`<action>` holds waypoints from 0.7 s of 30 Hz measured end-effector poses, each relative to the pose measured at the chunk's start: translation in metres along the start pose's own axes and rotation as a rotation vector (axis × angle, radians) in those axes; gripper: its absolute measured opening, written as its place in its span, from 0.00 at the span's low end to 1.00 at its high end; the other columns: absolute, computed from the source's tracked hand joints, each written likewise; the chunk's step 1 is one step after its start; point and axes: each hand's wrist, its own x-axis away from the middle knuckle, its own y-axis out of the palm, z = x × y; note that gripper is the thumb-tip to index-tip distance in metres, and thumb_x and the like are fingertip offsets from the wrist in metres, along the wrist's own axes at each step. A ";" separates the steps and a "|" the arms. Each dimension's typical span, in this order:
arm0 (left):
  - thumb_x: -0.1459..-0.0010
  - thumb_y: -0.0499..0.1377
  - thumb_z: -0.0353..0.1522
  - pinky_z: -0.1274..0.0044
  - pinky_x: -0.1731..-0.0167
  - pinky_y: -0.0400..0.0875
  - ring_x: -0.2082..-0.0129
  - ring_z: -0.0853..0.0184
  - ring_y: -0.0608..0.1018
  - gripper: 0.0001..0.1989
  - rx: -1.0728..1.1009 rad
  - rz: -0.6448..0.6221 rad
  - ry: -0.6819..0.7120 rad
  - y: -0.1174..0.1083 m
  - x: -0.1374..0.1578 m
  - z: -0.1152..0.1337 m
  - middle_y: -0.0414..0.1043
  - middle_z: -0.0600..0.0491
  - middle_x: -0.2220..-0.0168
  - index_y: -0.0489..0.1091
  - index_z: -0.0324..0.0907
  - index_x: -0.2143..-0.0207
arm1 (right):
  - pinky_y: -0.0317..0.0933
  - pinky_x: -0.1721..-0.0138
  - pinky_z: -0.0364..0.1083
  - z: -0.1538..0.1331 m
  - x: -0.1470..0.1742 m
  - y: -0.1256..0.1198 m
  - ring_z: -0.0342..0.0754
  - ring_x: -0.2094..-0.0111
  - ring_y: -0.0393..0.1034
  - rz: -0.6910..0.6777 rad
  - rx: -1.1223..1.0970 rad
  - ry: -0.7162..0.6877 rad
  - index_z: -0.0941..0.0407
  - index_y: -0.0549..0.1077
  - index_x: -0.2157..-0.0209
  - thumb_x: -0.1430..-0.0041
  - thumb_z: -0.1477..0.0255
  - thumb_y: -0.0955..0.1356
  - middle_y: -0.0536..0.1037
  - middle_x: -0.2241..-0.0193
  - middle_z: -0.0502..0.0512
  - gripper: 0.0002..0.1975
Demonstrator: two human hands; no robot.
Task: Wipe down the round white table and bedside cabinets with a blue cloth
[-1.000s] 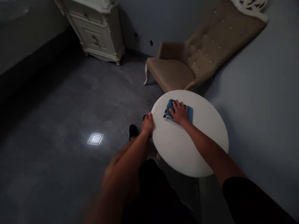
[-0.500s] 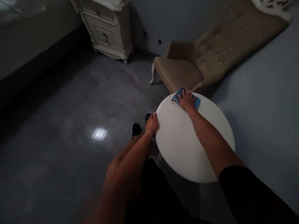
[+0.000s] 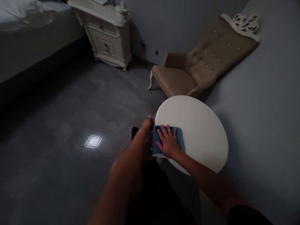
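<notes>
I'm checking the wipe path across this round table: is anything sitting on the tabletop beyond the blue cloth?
Nothing visible. The right hand lies flat on the blue cloth at the near-left edge of the white table; the left hand grips the rim beside it.

We see a tufted beige chair point(image 3: 187, 73), a cream nightstand point(image 3: 109, 40), a bed point(image 3: 28, 31), and a light patch point(image 3: 93, 141) on the floor.

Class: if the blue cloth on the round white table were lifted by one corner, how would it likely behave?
The blue cloth lies folded and flat under the right hand, so it would probably droop and unfold. It looks thin, likely light. On the smooth round white table it should slide easily, not roll.
</notes>
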 end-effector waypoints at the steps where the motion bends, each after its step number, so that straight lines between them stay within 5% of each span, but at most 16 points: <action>1: 0.19 0.51 0.48 0.71 0.71 0.76 0.73 0.58 0.84 0.23 0.035 0.008 -0.039 -0.005 0.000 0.004 0.85 0.43 0.61 0.74 0.41 0.43 | 0.37 0.15 0.78 -0.006 0.005 0.002 0.69 0.13 0.35 -0.012 -0.007 -0.026 0.29 0.50 0.15 0.22 0.42 0.59 0.49 0.16 0.31 0.39; 5: 0.19 0.52 0.43 0.74 0.71 0.73 0.73 0.65 0.82 0.18 0.096 0.160 0.005 -0.020 -0.004 0.016 0.84 0.45 0.56 0.71 0.41 0.42 | 0.36 0.15 0.77 -0.007 -0.022 -0.006 0.67 0.13 0.36 -0.032 -0.004 -0.046 0.32 0.54 0.15 0.22 0.44 0.60 0.49 0.15 0.35 0.39; 9: 0.20 0.54 0.40 0.75 0.69 0.73 0.71 0.67 0.81 0.14 0.085 0.244 0.091 -0.027 -0.010 0.020 0.83 0.46 0.54 0.71 0.42 0.44 | 0.38 0.19 0.83 0.027 -0.109 -0.026 0.74 0.14 0.41 0.029 0.005 0.040 0.50 0.58 0.15 0.19 0.51 0.57 0.48 0.13 0.54 0.39; 15: 0.20 0.53 0.42 0.74 0.69 0.75 0.70 0.64 0.84 0.14 0.107 0.265 0.089 -0.018 -0.013 0.029 0.84 0.47 0.57 0.69 0.45 0.42 | 0.36 0.24 0.90 0.109 -0.243 -0.050 0.81 0.16 0.42 0.090 -0.047 0.333 0.55 0.55 0.14 0.17 0.49 0.51 0.49 0.14 0.67 0.41; 21: 0.20 0.52 0.41 0.72 0.67 0.76 0.69 0.63 0.84 0.14 0.125 0.245 0.098 -0.008 -0.015 0.035 0.84 0.48 0.59 0.70 0.45 0.43 | 0.36 0.25 0.91 0.130 -0.275 -0.056 0.83 0.16 0.39 0.090 -0.033 0.447 0.58 0.53 0.14 0.17 0.52 0.48 0.46 0.13 0.68 0.42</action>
